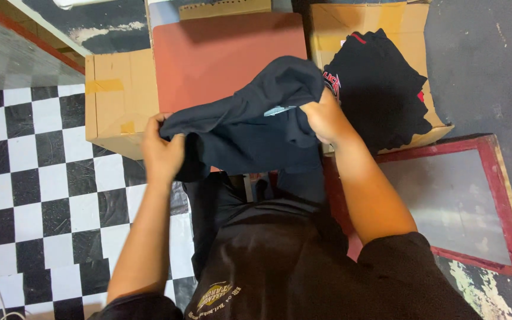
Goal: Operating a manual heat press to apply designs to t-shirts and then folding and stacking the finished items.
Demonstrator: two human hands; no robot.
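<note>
Both hands are clenched on a dark garment [250, 124]: left hand [162, 151] pinches its left edge, right hand [326, 118] grips its right, near the label.

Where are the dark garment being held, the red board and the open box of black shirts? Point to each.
dark garment [250, 127], head view: middle of the fabric between the hands.
red board [220, 56], head view: bare flat face.
open box [333, 26], head view: inner cardboard wall.
</note>
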